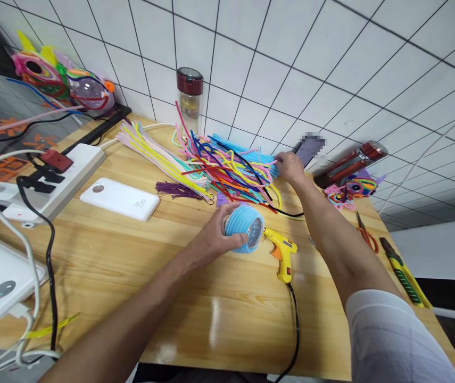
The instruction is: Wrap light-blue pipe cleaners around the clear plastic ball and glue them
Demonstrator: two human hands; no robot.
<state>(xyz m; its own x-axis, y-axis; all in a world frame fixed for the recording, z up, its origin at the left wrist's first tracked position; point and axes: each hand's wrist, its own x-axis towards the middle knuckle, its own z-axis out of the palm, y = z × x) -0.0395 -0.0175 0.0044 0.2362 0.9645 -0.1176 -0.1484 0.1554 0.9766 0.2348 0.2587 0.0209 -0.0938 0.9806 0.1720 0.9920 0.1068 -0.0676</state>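
Observation:
My left hand [227, 231] is wrapped round a short clear plastic bottle piece [241, 226] coiled in light blue pipe cleaner, tilted so one clear end faces right. My right hand [290, 166] reaches to the far side, its fingers closed at the end of the light blue pipe cleaners [265, 157]; the fingertips are partly hidden. Beside them spreads a tangled pile of mixed-colour pipe cleaners [227, 167], with a pale pink and yellow bundle [153, 154] to its left. A yellow glue gun [285, 255] lies just right of the bottle piece.
A white power bank [119, 198] and a power strip [57, 181] with cables lie left. At the wall stand a glass flask [189, 98], a phone [310, 149] and a red-brown thermos [350, 164]. Scissors [366, 234] and green-yellow pliers [405, 274] lie right. Fish ornaments [89, 90] sit far left.

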